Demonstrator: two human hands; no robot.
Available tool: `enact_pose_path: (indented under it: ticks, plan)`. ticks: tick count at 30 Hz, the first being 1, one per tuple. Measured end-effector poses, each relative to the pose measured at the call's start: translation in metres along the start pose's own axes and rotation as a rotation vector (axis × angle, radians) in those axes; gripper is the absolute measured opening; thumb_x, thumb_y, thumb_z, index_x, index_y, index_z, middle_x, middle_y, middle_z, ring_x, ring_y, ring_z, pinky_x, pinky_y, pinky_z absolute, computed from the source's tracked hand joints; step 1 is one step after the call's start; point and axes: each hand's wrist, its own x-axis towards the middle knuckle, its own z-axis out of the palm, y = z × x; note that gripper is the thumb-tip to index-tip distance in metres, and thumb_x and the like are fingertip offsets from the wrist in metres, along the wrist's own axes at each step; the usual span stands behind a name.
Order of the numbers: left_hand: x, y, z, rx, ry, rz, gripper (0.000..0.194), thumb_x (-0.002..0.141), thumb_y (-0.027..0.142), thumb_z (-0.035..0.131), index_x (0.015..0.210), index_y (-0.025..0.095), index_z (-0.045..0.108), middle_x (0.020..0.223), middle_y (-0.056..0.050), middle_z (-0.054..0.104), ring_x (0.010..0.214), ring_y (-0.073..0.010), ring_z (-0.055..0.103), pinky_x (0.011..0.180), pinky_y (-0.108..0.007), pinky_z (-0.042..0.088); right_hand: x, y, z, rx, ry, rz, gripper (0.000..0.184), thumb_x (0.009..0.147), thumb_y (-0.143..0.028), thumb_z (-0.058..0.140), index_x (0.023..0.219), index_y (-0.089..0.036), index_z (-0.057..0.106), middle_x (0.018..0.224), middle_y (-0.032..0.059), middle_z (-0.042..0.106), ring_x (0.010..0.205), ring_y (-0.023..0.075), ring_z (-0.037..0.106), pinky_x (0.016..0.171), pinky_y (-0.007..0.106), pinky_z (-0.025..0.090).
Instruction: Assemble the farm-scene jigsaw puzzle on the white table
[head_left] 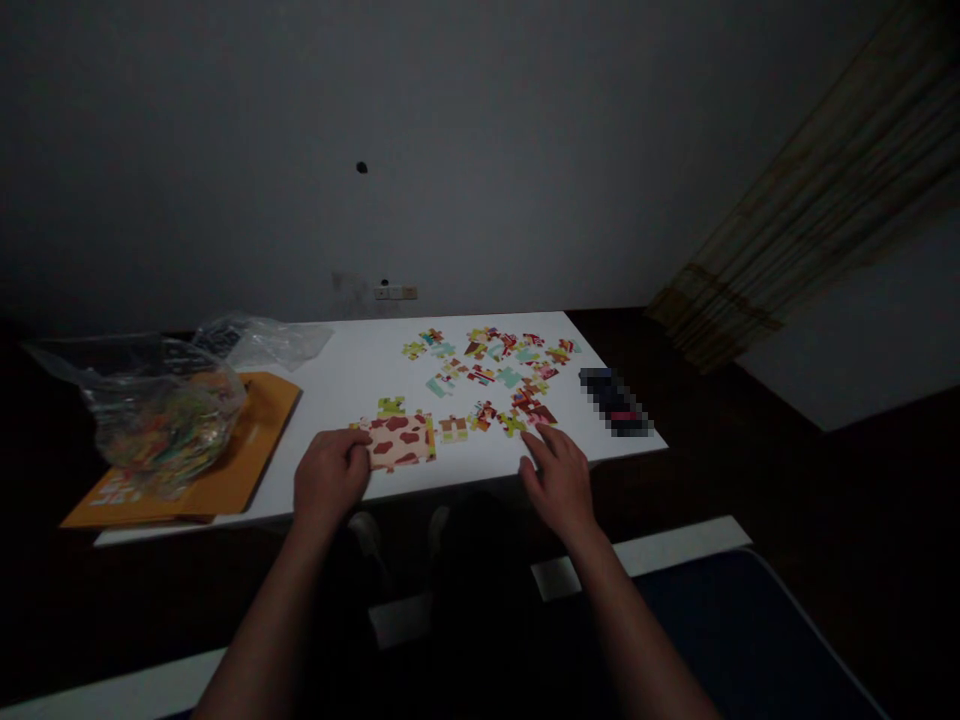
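Note:
My left hand (332,475) is curled at the left edge of a joined block of jigsaw puzzle pieces (401,442), its thumb and fingers on that edge. The block is pale pink with dark red patches and has a yellow-green strip on its right side. Just right of it lies a tan puzzle piece (453,430). My right hand (559,475) hovers at the table's front edge with fingers apart and nothing visible in them. Nearest to its fingertips are a yellow-green puzzle piece (512,423) and a dark red and pink one (535,408).
Several loose pieces (508,377) are spread over the back right of the white table (352,365). On the left, a clear plastic bag of pieces (169,430) rests on an orange-brown envelope (262,420). A pixelated dark object (616,403) lies at the right edge.

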Motion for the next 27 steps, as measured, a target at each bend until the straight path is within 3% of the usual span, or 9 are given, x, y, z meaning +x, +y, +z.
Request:
enact_pose_path:
  ticks: [7,13,17,22,27]
  plan:
    - [-0.001,0.000,0.000,-0.003,-0.003,0.012,0.037,0.095,0.034,0.050,0.101,0.024,0.086,0.110,-0.014,0.085,0.115,-0.0359,0.075,0.103,-0.054,0.060,-0.008,0.004,0.021,-0.035,0.090,-0.004,0.044,0.108,-0.027,0.056,0.149,-0.025,0.072,0.162,0.0128,0.065,0.149,0.0362,0.055,0.120,0.056,0.044]
    - [-0.001,0.000,0.000,0.014,0.000,0.008,0.036,0.095,0.034,0.051,0.101,0.024,0.085,0.111,-0.012,0.086,0.115,-0.0344,0.075,0.103,-0.051,0.061,-0.007,0.004,0.021,-0.019,0.104,-0.005,0.045,0.108,-0.028,0.056,0.151,-0.025,0.070,0.162,0.0129,0.066,0.149,0.0364,0.056,0.122,0.056,0.042]
    - [-0.002,0.000,0.000,0.019,0.001,0.025,0.034,0.096,0.033,0.052,0.100,0.024,0.084,0.111,-0.011,0.086,0.114,-0.0338,0.075,0.103,-0.051,0.061,-0.007,0.003,0.020,-0.012,0.123,-0.015,0.053,0.108,-0.027,0.055,0.160,-0.024,0.063,0.169,0.0170,0.058,0.149,0.0352,0.057,0.119,0.055,0.044]
    - [-0.002,0.002,-0.001,0.026,0.001,0.023,0.033,0.096,0.033,0.052,0.100,0.025,0.084,0.111,-0.010,0.086,0.115,-0.0338,0.076,0.103,-0.050,0.061,-0.008,0.004,0.021,-0.040,0.119,-0.035,0.042,0.109,-0.025,0.056,0.147,-0.026,0.072,0.164,0.0148,0.063,0.150,0.0346,0.056,0.119,0.055,0.043]
    - [-0.002,0.002,-0.001,0.029,-0.010,0.010,0.035,0.096,0.033,0.051,0.101,0.025,0.085,0.112,-0.012,0.086,0.115,-0.0349,0.075,0.102,-0.051,0.061,-0.009,0.004,0.021,-0.038,0.114,-0.022,0.042,0.108,-0.026,0.055,0.147,-0.024,0.072,0.161,0.0146,0.065,0.147,0.0344,0.056,0.119,0.054,0.042]
